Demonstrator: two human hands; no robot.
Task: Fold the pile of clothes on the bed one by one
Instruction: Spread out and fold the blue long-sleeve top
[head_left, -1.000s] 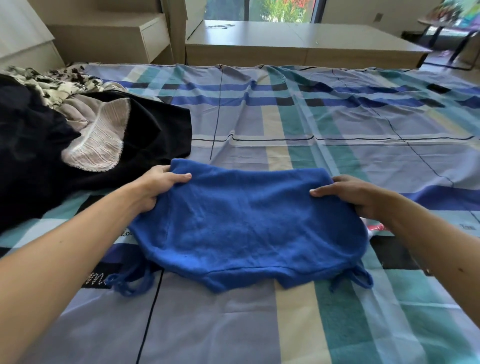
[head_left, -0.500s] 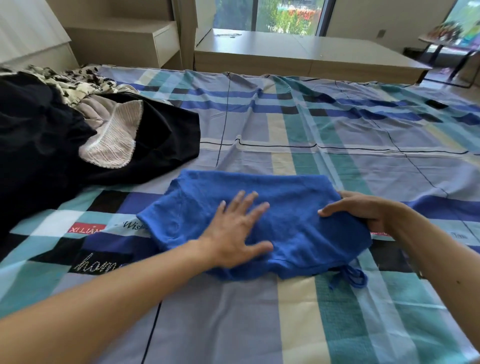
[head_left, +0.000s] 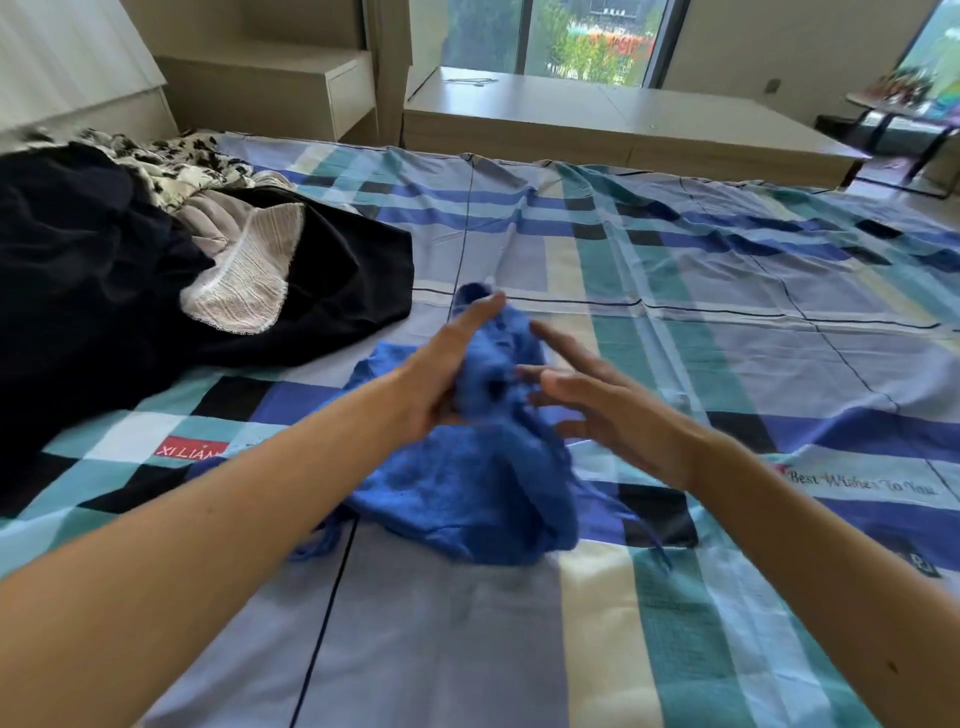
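Observation:
A blue knit garment (head_left: 467, 483) with thin ties lies bunched on the plaid bedsheet (head_left: 727, 338) in the middle of the view. Its upper part is raised in a blurred ridge between my two hands. My left hand (head_left: 441, 374) is on the ridge's left side, forefinger stretched up along the cloth, and cloth covers its lower fingers as it holds the fabric. My right hand (head_left: 613, 410) is at the ridge's right side with fingers spread and straight, their tips at the cloth. The pile of clothes (head_left: 104, 291) sits at the left.
The pile shows a black garment, a beige lace piece (head_left: 244, 280) and a black-and-white print (head_left: 176, 166). Behind the bed are a low wooden platform (head_left: 623, 119), a side cabinet (head_left: 291, 88) and a window. A small table (head_left: 904, 104) stands far right.
The garment lay flat, my left hand pressing its middle and my right holding its right edge. Now both hands have come together and the cloth is gathered up between them; my right fingers have spread.

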